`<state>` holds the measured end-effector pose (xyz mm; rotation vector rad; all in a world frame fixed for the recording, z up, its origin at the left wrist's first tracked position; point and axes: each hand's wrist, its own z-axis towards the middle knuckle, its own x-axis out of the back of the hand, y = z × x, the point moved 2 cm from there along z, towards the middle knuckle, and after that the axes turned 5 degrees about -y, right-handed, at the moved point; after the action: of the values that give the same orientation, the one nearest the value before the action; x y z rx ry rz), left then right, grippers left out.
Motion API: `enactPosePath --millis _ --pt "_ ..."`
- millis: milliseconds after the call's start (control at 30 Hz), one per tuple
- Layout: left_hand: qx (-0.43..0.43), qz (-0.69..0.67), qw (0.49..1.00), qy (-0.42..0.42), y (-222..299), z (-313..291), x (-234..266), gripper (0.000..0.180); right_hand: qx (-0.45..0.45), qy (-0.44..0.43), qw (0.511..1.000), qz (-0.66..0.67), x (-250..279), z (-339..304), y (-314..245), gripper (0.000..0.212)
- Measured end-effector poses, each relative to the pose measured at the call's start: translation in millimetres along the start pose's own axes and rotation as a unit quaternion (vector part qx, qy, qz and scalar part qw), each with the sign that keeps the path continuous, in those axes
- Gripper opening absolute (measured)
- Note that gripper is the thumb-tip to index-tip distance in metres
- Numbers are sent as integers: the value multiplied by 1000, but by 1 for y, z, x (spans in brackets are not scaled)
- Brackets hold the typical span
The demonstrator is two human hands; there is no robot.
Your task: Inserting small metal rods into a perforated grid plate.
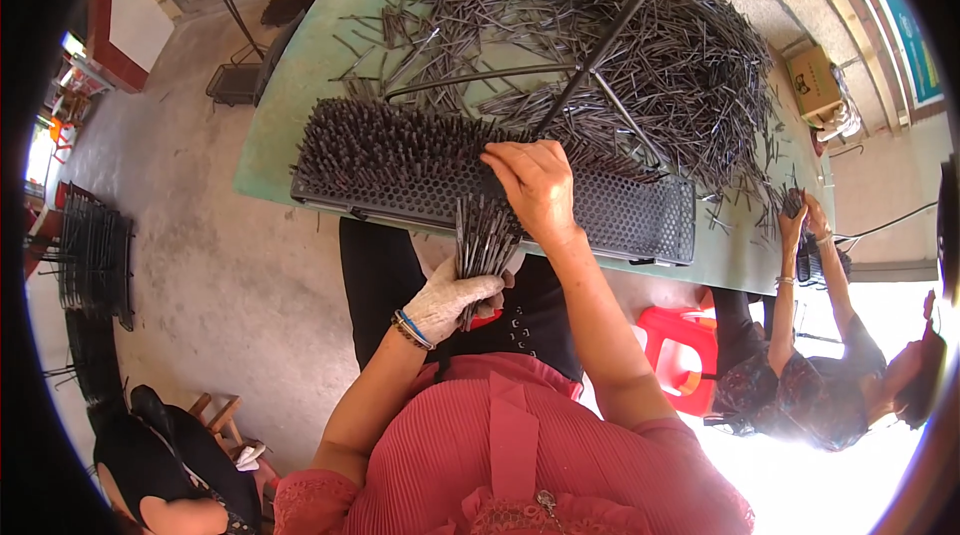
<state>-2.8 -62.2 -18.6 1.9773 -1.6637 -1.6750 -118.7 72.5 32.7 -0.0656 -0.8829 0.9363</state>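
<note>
My left hand (455,295), in a pale work glove, is closed around a bundle of thin dark sticks (484,240) held upright at the near edge of a long black perforated rack (640,210). The rack's left part bristles with upright sticks (370,150); bare holes show toward its right end. Over the middle of the rack is my bare right hand (538,185), its fingers bent and pinched together beside the standing sticks. Whatever lies between those fingertips is too small or hidden to name.
Loose dark sticks lie in a big heap (690,65) on the green table (285,140). A black metal rod frame (590,65) rises over the rack. At the right, a co-worker's hands (803,218) hold sticks near a red stool (677,360). Another person sits lower left, near stacked black racks (95,255).
</note>
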Motion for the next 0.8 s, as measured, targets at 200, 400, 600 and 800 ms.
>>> enactPosePath --millis 200,400,600,800 --pt "-12 -2 1000 2 1 -1 0 28 -40 31 999 -12 -2 -7 5 15" --pt "-9 -3 1000 4 1 -1 -1 28 -68 25 997 24 -2 -11 8 17" --pt "-7 -5 1000 7 1 0 -2 28 -35 23 999 7 -2 -7 6 16" --pt "-15 -4 1000 19 1 0 -1 27 -35 13 999 -5 -2 -3 4 15"
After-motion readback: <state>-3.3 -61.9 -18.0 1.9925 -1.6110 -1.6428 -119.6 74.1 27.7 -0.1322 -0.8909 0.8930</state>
